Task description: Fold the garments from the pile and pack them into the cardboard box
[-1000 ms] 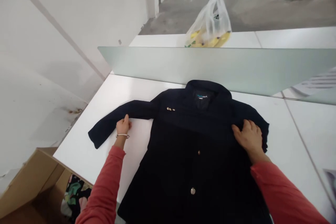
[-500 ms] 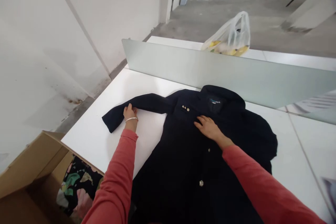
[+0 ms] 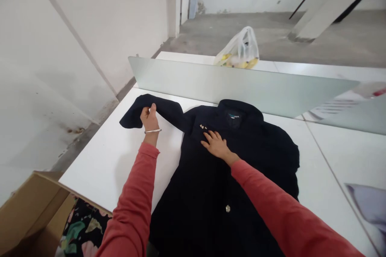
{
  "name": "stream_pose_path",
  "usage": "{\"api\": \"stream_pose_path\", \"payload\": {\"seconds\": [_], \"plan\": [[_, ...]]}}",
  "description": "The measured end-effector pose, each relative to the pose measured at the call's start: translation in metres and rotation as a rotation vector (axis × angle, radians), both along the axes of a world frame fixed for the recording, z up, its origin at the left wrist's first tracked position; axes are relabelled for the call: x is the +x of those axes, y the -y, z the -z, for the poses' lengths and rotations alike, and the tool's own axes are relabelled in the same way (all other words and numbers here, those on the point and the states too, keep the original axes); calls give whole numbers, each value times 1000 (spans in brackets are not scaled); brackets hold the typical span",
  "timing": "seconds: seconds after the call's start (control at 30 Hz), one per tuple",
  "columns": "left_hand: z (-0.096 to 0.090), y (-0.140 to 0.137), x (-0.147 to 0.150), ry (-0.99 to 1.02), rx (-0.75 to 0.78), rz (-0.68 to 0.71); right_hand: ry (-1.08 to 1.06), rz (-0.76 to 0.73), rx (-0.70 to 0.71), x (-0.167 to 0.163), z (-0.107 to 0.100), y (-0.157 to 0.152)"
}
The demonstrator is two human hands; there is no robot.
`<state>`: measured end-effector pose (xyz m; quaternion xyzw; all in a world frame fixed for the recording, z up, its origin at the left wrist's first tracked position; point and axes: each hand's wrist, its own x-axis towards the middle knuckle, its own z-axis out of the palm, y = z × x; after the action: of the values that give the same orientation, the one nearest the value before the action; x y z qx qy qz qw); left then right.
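A dark navy coat (image 3: 205, 184) lies spread on the white table (image 3: 99, 168), its collar toward the glass divider. My left hand (image 3: 149, 118) is closed on the coat's left-side sleeve (image 3: 164, 107), which is raised a little and bent near the cuff. On the coat's chest, my right hand (image 3: 216, 144) rests flat with the fingers spread. Just beyond those fingertips are small shiny buttons (image 3: 203, 127). A larger round button (image 3: 227, 208) shows lower on the front. The far sleeve at the right is partly tucked from sight.
A frosted glass divider (image 3: 229, 86) runs along the table's back. Behind it stands a plastic bag (image 3: 239, 52) with yellow items. An open cardboard box (image 3: 33, 209) holding floral cloth (image 3: 83, 227) is at the lower left. A greyish fabric piece (image 3: 368, 204) lies at the right.
My left hand has lifted the sleeve and moved it up toward the divider. My right hand has slid leftward over the chest, near the small buttons. The view has shifted somewhat.
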<state>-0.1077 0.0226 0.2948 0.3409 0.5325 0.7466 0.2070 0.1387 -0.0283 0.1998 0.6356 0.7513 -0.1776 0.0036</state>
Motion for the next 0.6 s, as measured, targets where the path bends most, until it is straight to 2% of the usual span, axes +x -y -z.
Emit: {"api": "stream_pose_path", "payload": {"seconds": [0.07, 0.13, 0.2, 0.3, 0.37, 0.43, 0.47, 0.53, 0.6], "plan": [[-14, 0, 19, -240, 41, 8, -110, 3, 37, 10, -2, -2], [-25, 5, 46, -546, 79, 46, -221, 13, 131, 24, -5, -1], [-27, 16, 79, -910, 97, 170, -318, 42, 229, 40, -8, 4], [-8, 39, 125, -1446, 110, 506, -431, 142, 299, 70, -6, 20], [13, 55, 141, -1684, 168, 744, -467, 266, 269, 95, -1, 35], [34, 67, 141, -1774, 201, 913, -482, 430, 208, 125, 5, 52], [43, 71, 135, -1772, 182, 948, -481, 508, 183, 140, 7, 60], [56, 71, 117, -1703, 74, 875, -459, 598, 156, 169, 3, 73], [64, 63, 97, -1583, -52, 698, -402, 637, 136, 191, -11, 78]]}}
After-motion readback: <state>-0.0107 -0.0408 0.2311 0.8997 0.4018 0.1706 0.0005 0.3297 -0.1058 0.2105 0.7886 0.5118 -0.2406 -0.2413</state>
